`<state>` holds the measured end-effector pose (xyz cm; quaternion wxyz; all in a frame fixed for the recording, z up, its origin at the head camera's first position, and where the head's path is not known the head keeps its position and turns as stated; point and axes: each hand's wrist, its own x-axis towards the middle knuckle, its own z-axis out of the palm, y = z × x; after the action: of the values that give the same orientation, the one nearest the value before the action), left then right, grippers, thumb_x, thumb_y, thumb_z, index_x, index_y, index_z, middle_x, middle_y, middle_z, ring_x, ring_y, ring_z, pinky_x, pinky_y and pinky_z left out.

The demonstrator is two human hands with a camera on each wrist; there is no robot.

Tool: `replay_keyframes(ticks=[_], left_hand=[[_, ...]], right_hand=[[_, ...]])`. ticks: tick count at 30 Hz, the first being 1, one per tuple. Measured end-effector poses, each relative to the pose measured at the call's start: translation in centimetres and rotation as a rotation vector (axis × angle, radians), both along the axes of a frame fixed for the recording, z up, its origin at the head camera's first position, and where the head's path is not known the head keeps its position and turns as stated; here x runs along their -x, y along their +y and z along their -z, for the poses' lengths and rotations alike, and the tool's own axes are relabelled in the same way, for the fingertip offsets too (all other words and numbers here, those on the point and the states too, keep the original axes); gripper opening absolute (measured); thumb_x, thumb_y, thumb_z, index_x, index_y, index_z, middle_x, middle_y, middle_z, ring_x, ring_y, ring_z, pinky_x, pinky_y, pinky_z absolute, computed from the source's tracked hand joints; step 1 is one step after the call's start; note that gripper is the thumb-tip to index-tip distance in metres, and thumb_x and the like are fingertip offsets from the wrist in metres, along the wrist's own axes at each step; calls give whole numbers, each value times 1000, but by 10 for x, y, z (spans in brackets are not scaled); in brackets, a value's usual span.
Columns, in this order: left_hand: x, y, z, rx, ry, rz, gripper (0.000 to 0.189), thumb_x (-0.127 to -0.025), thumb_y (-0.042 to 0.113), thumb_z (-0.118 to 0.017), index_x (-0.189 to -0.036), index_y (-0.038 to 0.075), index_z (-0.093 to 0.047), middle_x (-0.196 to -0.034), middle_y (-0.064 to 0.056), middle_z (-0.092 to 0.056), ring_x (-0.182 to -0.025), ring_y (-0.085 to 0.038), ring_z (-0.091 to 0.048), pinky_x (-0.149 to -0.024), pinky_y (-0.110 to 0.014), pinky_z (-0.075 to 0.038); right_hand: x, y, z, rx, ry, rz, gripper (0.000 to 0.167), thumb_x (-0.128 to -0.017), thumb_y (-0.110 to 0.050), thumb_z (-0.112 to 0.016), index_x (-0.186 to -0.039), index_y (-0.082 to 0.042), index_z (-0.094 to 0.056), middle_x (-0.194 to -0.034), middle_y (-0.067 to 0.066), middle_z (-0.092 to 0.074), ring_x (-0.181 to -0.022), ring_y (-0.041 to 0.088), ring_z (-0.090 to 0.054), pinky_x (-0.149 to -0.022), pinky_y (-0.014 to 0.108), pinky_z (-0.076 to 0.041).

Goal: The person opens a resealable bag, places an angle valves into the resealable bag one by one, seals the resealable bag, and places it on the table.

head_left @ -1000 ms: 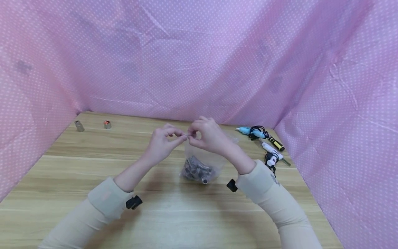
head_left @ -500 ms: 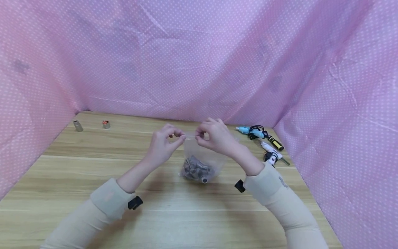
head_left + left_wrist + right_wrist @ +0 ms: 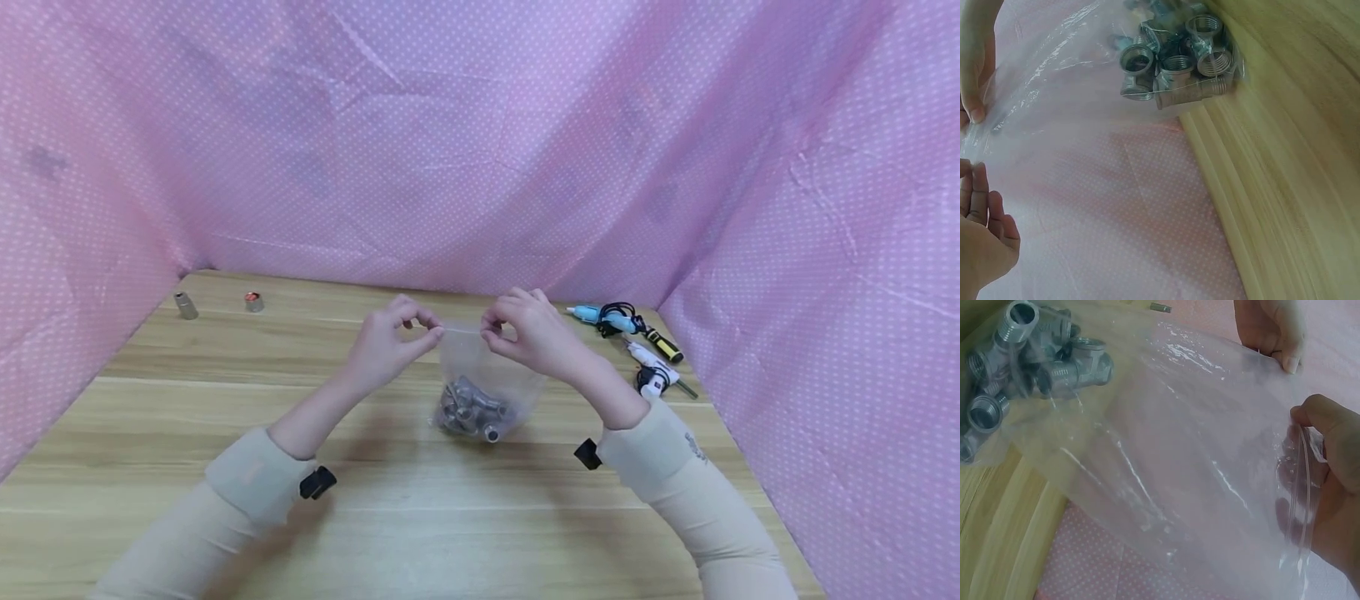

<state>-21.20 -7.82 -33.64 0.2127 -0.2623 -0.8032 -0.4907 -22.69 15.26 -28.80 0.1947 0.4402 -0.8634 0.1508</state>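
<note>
A clear zip-top bag (image 3: 487,367) stands on the table, its lower part filled with several metal threaded pipe fittings (image 3: 1075,370). My left hand (image 3: 386,346) pinches the bag's top edge at its left corner, between thumb and forefinger. A short way along the same edge, my right hand (image 3: 536,337) pinches the zip strip (image 3: 1300,481) with thumb and fingers. Between the two hands the strip runs roughly straight. In the left wrist view the fittings (image 3: 1175,65) show through the plastic, resting at the bag's bottom.
At the far left of the wooden table (image 3: 225,400) stand a metal fitting (image 3: 186,306) and a short metal piece with an orange-red inside (image 3: 254,302). On the right lie a light-blue corded tool (image 3: 603,317), a yellow-black handle (image 3: 664,345) and a white glue gun (image 3: 656,367). Pink dotted cloth (image 3: 450,150) surrounds the table.
My right hand has slid rightward along the bag's top edge, away from my left hand, which keeps its pinch at the corner. More of the strip shows between them.
</note>
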Motion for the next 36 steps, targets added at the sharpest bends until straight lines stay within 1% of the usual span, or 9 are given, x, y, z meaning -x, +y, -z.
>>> replay_keyframes(ticks=[2, 5, 8, 11, 14, 21, 25, 29, 36], left_hand=[[2, 0, -1, 18, -30, 19, 10, -80, 15, -74, -88, 9, -70, -87, -1, -67, -84, -13, -57, -77, -33, -45], [5, 3, -3, 36, -25, 41, 12, -81, 19, -73, -90, 11, -72, -87, 0, -68, -84, -12, -57, -77, -34, -46], [8, 4, -4, 41, 41, 30, 10, -81, 17, -73, -88, 10, -73, -82, 0, -67, -81, -11, -55, -74, -31, -45], [8, 4, -6, 27, 101, 9, 7, -80, 13, -73, -85, 8, -74, -79, -1, -65, -78, -12, -54, -67, -28, -43], [8, 3, -9, 21, 137, 4, 6, -79, 12, -74, -84, 8, -74, -78, -1, -64, -78, -13, -53, -62, -26, -42], [9, -1, -14, 55, 209, -1, 7, -75, 10, -76, -80, 7, -74, -75, -2, -65, -76, -13, -52, -64, -30, -43], [10, -5, -17, 73, 210, -21, 6, -75, 10, -76, -80, 7, -74, -75, -3, -65, -76, -15, -53, -66, -29, -41], [10, -10, -18, 87, 200, -32, 6, -75, 10, -76, -80, 7, -73, -77, -4, -64, -78, -16, -53, -69, -32, -41], [12, -19, -19, 108, 182, -46, 7, -75, 11, -76, -81, 7, -73, -79, -3, -65, -79, -15, -53, -67, -29, -40]], right_hand=[[0, -1, 0, 13, -2, 10, 3, -81, -11, -67, -80, -13, -65, -78, -4, -62, -77, 13, -49, -66, 28, -29], [0, -4, -1, 24, -9, 19, 3, -82, -12, -67, -80, -13, -64, -78, -4, -62, -77, 13, -49, -67, 28, -29], [1, -8, -3, 18, 4, 20, 4, -82, -12, -66, -80, -13, -64, -78, -4, -62, -77, 13, -48, -67, 29, -29], [3, -10, -5, 7, 45, 21, 3, -82, -12, -67, -80, -13, -65, -78, -3, -63, -77, 14, -49, -66, 29, -29], [5, -11, -6, -12, 85, 34, 2, -81, -14, -68, -80, -12, -66, -77, -3, -63, -77, 14, -49, -65, 29, -28], [5, -5, -9, -41, 123, 50, 2, -80, -14, -68, -81, -14, -66, -77, -5, -63, -78, 14, -52, -67, 32, -35], [6, 2, -8, -34, 138, 57, 2, -81, -14, -67, -82, -12, -66, -77, -4, -64, -78, 15, -52, -69, 34, -37], [7, 11, -6, -16, 118, 65, 2, -81, -14, -67, -82, -12, -66, -78, -3, -64, -78, 14, -52, -71, 35, -37], [7, 26, -4, -4, 107, 81, 4, -81, -14, -68, -83, -11, -66, -79, -2, -65, -78, 14, -52, -70, 35, -36]])
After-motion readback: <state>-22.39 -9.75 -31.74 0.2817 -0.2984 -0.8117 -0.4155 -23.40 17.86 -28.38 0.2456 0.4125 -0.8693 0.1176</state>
